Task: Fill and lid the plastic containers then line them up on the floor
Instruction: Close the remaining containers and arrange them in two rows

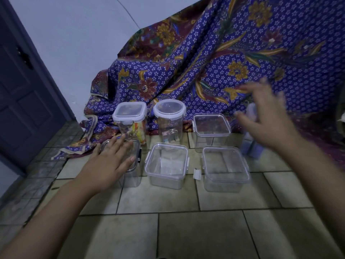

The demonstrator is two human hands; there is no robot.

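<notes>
Several clear plastic containers stand on the tiled floor in two rows. At the back are a tall square lidded one with colourful packets inside, a round lidded one with small items, and a square lidded one. In front are a container with dark clips, a wide lidded one and another lidded one. My left hand lies flat, fingers spread, on the dark-clipped container's lid. My right hand hovers blurred and open above a blurry pale container at the right.
A purple floral cloth is draped over something behind the containers. A small white scrap lies between the two front containers. A dark door is at the left. Bare tiles stretch in front.
</notes>
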